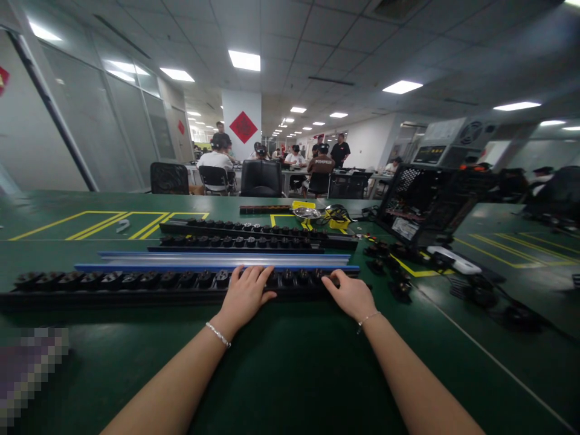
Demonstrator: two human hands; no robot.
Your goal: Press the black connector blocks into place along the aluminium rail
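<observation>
A long black rail [136, 297] lies across the near part of the green table, carrying a row of round black socket modules [130, 279]. Resting on the right half of that row is my left hand [247, 296], its fingers spread and its thumb apart; the modules under it are hidden. My right hand [351, 294] is at the rail's right end, with thumb and fingers curled around a black socket module [321, 277] there, mostly covered by the fingers. Just behind the rail lies a blue and silver channel strip [217, 260], parallel to it.
Two more black rails with modules [235, 242] lie farther back. On the right are loose black modules [399, 284], a white power strip [453, 260] and an open computer case [408, 199]. A metal bowl [307, 212] stands at the back. Several people sit beyond the table.
</observation>
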